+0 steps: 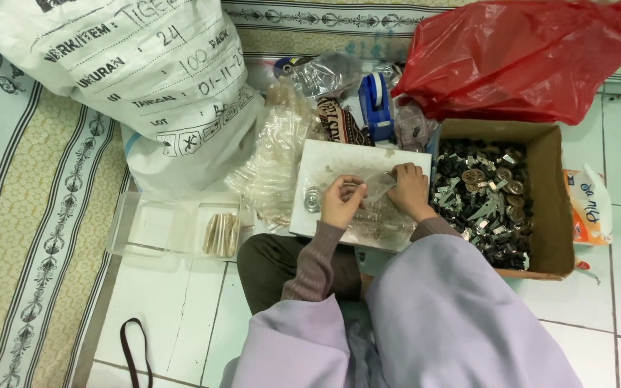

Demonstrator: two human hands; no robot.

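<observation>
White woven sack (145, 79), top left, bulky, black handwritten label on side. Red plastic bag (526, 57), top right, crumpled, behind open brown cardboard box (551, 208) of small metal parts. White-orange pouch (589, 205) right of box. Small clear bag (376, 185) between both hands.

White tiled floor (181, 302) with cardboard box (551, 208), white sack (145, 79), clear tray (159, 230), patterned mat (30, 237)

Glossy red plastic bag (522, 57), matt brown cardboard box (551, 208) of seemingly metal parts (483, 197), clear crinkled plastic pouch (376, 185).
</observation>
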